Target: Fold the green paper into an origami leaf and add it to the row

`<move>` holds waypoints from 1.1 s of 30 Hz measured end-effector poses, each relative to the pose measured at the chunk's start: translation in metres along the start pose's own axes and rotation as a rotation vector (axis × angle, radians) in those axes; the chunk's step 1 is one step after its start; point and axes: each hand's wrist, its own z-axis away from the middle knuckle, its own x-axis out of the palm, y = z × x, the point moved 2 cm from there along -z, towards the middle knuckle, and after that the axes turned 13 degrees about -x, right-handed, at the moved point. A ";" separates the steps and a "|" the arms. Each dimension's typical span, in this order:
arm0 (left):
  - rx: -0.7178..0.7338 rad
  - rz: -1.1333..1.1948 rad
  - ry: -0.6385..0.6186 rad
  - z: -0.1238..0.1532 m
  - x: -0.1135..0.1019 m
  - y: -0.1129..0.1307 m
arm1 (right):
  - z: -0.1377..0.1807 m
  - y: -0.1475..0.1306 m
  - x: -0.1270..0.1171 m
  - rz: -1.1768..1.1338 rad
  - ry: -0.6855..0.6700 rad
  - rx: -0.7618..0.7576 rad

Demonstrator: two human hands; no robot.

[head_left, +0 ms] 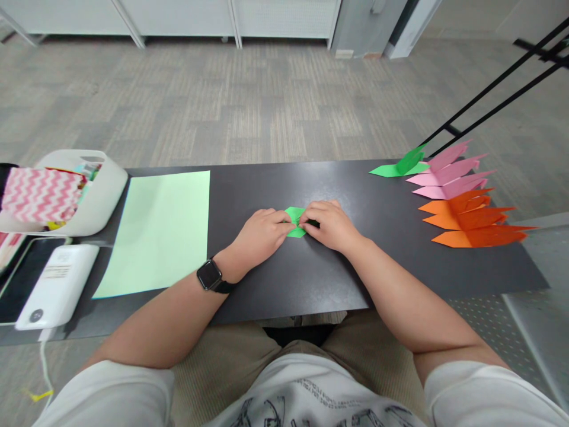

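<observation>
A small folded green paper piece point(295, 223) lies on the black table top point(311, 279) in the middle. My left hand point(260, 234), with a dark watch on its wrist, pinches the paper's left side with curled fingers. My right hand point(329, 224) presses and pinches its right side, fingers closed over the fold. Both hands meet over the paper, which is partly hidden under the fingertips.
A light green sheet point(162, 231) lies flat to the left. At the far left stand a white basket point(100, 198) with zigzag-patterned paper and a white power bank point(57, 284). On the right lie folded green point(402, 166), pink point(447, 175) and orange point(471, 222) paper pieces.
</observation>
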 end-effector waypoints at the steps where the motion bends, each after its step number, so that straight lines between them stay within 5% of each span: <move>1: -0.001 0.001 -0.001 0.000 0.000 0.000 | 0.000 0.000 0.000 0.000 0.001 0.000; 33: 0.037 -0.067 -0.030 0.006 -0.007 0.002 | -0.003 -0.005 -0.002 -0.026 -0.022 0.035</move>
